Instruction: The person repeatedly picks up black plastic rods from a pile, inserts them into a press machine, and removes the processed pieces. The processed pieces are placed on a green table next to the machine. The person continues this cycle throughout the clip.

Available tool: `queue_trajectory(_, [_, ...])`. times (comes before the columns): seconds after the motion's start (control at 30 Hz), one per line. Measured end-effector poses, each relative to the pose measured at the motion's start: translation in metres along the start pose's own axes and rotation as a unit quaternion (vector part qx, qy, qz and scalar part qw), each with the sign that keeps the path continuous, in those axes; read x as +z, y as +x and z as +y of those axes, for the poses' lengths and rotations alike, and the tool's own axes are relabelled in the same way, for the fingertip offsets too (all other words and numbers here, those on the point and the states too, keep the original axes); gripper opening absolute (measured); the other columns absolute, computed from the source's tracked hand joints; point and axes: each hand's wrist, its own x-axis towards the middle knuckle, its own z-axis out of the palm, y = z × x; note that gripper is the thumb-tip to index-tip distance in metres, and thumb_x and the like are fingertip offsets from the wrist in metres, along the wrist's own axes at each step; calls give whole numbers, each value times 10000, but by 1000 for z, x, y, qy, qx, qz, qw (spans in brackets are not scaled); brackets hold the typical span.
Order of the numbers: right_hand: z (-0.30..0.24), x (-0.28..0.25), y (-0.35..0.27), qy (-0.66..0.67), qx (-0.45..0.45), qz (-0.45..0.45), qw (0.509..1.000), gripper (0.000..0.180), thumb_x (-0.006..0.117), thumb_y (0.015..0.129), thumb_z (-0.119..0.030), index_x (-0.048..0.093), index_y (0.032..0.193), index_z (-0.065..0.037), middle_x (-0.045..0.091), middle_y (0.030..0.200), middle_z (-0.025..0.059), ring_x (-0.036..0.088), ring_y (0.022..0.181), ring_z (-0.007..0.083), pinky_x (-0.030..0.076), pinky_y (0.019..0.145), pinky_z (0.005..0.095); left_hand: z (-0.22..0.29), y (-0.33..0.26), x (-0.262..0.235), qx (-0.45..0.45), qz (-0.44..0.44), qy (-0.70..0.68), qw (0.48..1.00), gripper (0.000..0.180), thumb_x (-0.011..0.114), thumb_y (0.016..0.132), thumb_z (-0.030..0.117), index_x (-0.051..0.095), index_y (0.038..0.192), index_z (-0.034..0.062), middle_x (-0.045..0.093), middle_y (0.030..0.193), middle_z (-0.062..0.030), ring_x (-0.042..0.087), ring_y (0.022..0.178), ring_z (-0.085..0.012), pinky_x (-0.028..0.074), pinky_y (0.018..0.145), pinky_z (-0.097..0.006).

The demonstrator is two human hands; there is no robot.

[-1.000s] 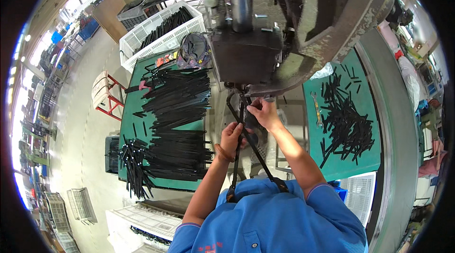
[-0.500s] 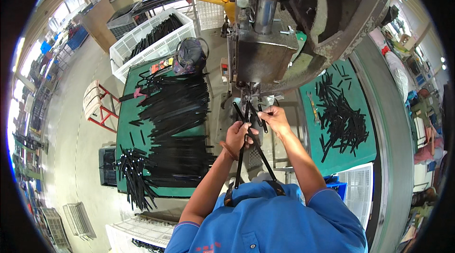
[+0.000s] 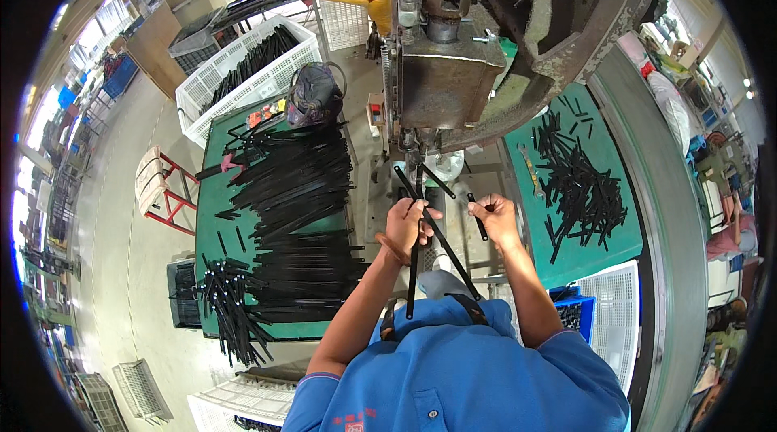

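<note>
My left hand (image 3: 405, 223) is closed round long black flat bars (image 3: 455, 260) with holes at their ends, which cross at the fingers. Their upper ends reach up under the head of a large metal press (image 3: 447, 84); the lower ends spread toward my blue shirt. A shorter black bar (image 3: 438, 181) slants out beside them, just below the press. Between the thumb and fingers of my right hand (image 3: 498, 218), a separate short black bar (image 3: 481, 230) hangs at a tilt, apart from the others.
On the left, a green table (image 3: 210, 230) carries rows of long black bars. To the right, another green table (image 3: 558, 270) bears a heap of short black bars and a wrench (image 3: 532, 171). White crates (image 3: 615, 315) stand at my right and beyond the left table. A red-framed stool (image 3: 166, 189) stands far left.
My right hand has moved right and slightly down, away from the crossed bars, with the short bar in it. The left hand keeps its hold. The press ram looks lower relative to its frame.
</note>
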Motion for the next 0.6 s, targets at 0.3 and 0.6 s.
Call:
queue_trajectory(0.3, [-9,1,-6,10,-16,5,1000,160,691,763,-23,561,671,-18,600,651,30,499,597,71,404,558,228,20,-17,10,44,-6,-4,999,205,412,945,189,481,984,0,624,819,-111,489,475,-81,368,376,-200])
queue_trajectory(0.6, [-27,70,59,19,-133,-106,985,155,700,766,-61,576,707,10,587,657,8,503,622,51,418,555,227,5,-50,-42,77,100,-67,990,157,413,955,182,468,929,38,614,807,-84,412,429,-62,320,366,-194])
